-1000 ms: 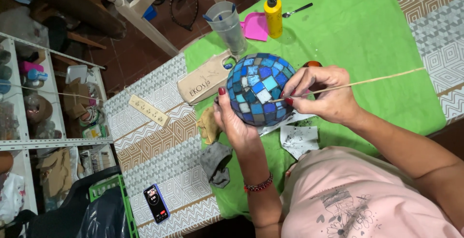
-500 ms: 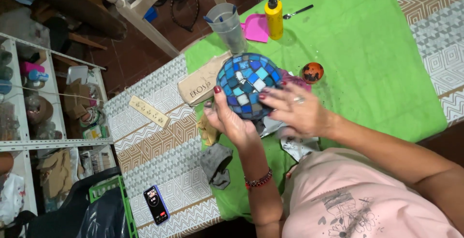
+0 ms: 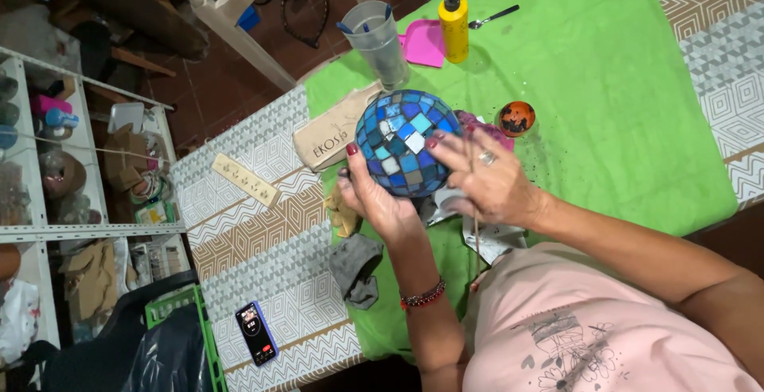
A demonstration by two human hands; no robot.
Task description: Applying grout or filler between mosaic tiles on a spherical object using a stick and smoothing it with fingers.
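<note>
Nearest the camera, the left hand point(image 3: 380, 201) cups the blue mosaic ball point(image 3: 407, 144) from below and the side, fingers wrapped to steady it above the green cloth point(image 3: 621, 97) on the desk point(image 3: 263, 233). The right hand point(image 3: 485, 181) lies with spread fingers against the ball's other side, a thin stick point(image 3: 476, 233) tucked under them. Beside the left wrist lies a grey rag point(image 3: 354, 269). Further off sit a small orange ball point(image 3: 516, 118), a clear cup point(image 3: 382, 42) and a yellow bottle point(image 3: 455, 24).

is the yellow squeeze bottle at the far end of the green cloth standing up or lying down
Standing upright. The yellow squeeze bottle rests on its base on the green cloth, dark nozzle on top.
</note>
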